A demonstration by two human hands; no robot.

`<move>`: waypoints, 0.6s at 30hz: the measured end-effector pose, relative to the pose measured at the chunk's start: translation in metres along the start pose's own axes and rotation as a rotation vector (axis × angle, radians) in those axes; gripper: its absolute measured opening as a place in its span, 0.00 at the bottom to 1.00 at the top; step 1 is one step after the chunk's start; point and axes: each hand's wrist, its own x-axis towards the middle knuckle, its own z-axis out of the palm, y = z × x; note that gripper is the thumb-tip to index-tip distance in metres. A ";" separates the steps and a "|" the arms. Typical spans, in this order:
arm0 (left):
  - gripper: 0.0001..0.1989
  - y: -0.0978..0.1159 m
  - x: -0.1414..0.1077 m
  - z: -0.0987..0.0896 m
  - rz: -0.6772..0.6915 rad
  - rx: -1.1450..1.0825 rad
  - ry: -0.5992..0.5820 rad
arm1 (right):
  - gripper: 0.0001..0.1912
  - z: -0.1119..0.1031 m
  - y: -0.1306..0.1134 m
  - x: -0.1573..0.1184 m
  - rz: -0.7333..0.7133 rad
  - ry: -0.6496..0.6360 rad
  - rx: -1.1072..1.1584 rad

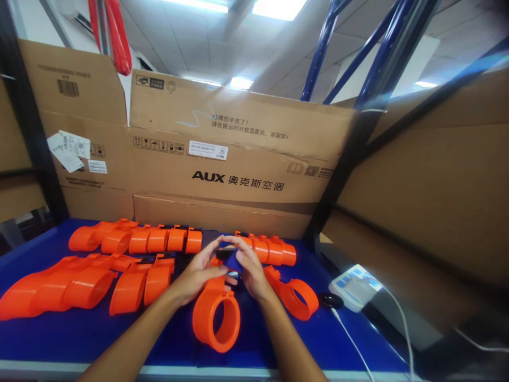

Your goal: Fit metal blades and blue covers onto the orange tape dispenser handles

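Near the middle of the table, my left hand [199,276] is closed around the upper arm of an orange plastic ring holder [202,324]. Its round, open ring hangs below my fingers, facing me. My right hand [251,270] curls over a small dark blue piece [234,261] at the top of that holder, and the fingertips of both hands meet there. A black part [224,254] shows between my hands, with a small shiny metal-like bit [233,274] under it. My fingers hide how these pieces join.
Several orange ring holders [129,289] stand in rows on the blue tabletop [159,339], left and behind. Another orange holder [304,300] lies to the right. Beyond it are a black oval object [331,301] and a white power strip [353,286] with cables. A cardboard wall [238,212] closes the back.
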 end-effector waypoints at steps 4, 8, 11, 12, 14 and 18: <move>0.37 -0.004 0.000 -0.003 -0.055 -0.010 -0.044 | 0.24 0.002 0.004 0.000 0.021 0.017 0.006; 0.35 -0.006 0.009 -0.007 -0.033 0.048 0.029 | 0.21 0.006 0.006 0.002 -0.003 0.067 -0.039; 0.35 -0.006 0.013 -0.008 -0.018 0.073 0.051 | 0.20 0.009 0.007 0.004 -0.010 0.069 -0.070; 0.34 -0.005 0.014 -0.009 -0.021 0.070 0.057 | 0.21 0.008 0.007 0.004 -0.005 0.068 -0.082; 0.33 -0.003 0.014 -0.010 -0.035 0.016 0.083 | 0.22 0.006 0.007 0.005 0.008 0.082 -0.124; 0.33 0.010 0.012 -0.016 -0.024 -0.236 0.173 | 0.23 -0.003 0.008 0.005 -0.006 0.162 -0.433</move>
